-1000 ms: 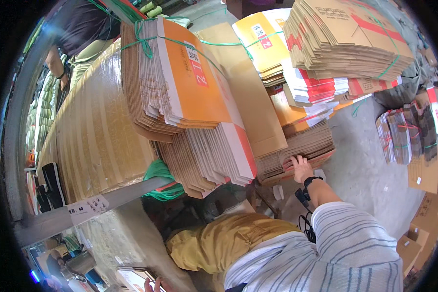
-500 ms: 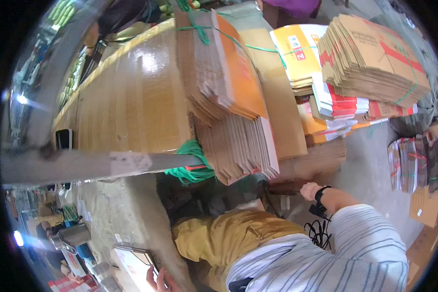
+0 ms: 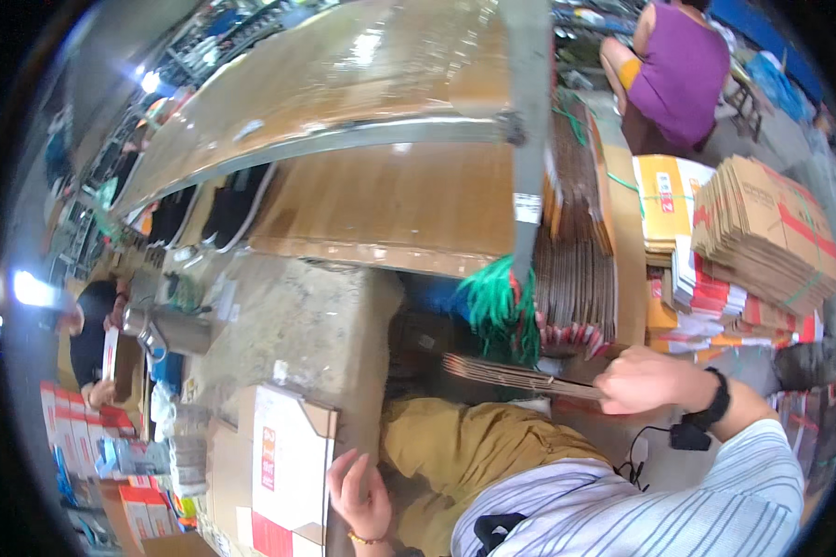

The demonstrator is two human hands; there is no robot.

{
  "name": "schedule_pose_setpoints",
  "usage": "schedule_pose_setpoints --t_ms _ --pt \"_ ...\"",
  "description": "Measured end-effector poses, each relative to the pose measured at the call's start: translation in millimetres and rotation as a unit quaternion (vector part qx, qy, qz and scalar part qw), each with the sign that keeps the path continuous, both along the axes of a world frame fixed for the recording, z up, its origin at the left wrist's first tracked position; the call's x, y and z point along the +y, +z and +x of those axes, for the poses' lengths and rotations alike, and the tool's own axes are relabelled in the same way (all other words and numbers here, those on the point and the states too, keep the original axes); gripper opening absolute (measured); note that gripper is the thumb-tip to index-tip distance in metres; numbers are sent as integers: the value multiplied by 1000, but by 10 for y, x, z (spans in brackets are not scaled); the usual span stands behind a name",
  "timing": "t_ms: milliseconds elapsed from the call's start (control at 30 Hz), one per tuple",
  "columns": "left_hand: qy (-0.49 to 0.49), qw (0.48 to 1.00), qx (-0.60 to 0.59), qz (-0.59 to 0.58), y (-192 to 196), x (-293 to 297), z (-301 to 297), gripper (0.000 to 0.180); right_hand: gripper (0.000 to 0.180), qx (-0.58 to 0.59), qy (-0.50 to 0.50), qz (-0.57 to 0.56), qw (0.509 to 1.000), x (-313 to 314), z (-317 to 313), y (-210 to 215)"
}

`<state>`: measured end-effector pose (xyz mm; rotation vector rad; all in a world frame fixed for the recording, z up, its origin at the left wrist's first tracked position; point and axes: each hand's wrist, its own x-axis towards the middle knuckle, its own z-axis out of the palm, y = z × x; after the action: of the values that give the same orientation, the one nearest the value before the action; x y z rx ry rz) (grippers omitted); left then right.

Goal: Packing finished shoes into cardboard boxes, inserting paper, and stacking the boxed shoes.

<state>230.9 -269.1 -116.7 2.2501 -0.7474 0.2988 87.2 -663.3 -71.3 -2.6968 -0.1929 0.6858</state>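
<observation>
My right hand (image 3: 646, 381), with a black band on its wrist, grips one end of a thin stack of flattened cardboard boxes (image 3: 520, 373). That stack is edge-on in front of my lap. My left hand (image 3: 358, 497) has its fingers apart and holds nothing, beside a white and red flattened carton (image 3: 279, 464). This carton lies on a brown cardboard sheet (image 3: 225, 464) at the lower left. Just beyond the held stack, a bunch of green twine (image 3: 500, 302) hangs from a grey metal post (image 3: 529, 148).
A wrapped, cardboard-covered rack (image 3: 381, 195) fills the far middle. Tied piles of flattened cartons (image 3: 762, 232) stand at the right. A person in a purple top (image 3: 683, 74) sits far right. Another person in black (image 3: 93, 325) is at the left, near a metal container (image 3: 176, 332).
My view has swung left. My right hand has raised the stack of flattened boxes and brought it across toward my lap. My left hand is now more fully in view beside the white carton.
</observation>
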Motion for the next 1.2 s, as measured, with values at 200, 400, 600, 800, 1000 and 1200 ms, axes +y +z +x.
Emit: schedule_pose_setpoints --t_ms 200,400,600,800,1000,1200 --pt "-32 934 254 -250 -363 -219 79 102 16 -357 70 257 895 -23 294 1453" --pt "-54 826 350 -439 -401 27 311 58 45 -260 -43 475 840 277 1135 1687" --pt "172 795 214 -541 777 1196 7 30 51 -260 -123 507 813 1473 2515 1262" --pt "363 882 -299 -32 1754 1783 -359 18 60 6 -136 590 796 1926 3193 620" --pt "429 812 -323 228 699 2153 -688 23 82 351 -102 681 634 2884 3126 117" --pt "348 920 -126 129 -197 2282 -714 28 61 111 36 543 832 3030 3165 -776"
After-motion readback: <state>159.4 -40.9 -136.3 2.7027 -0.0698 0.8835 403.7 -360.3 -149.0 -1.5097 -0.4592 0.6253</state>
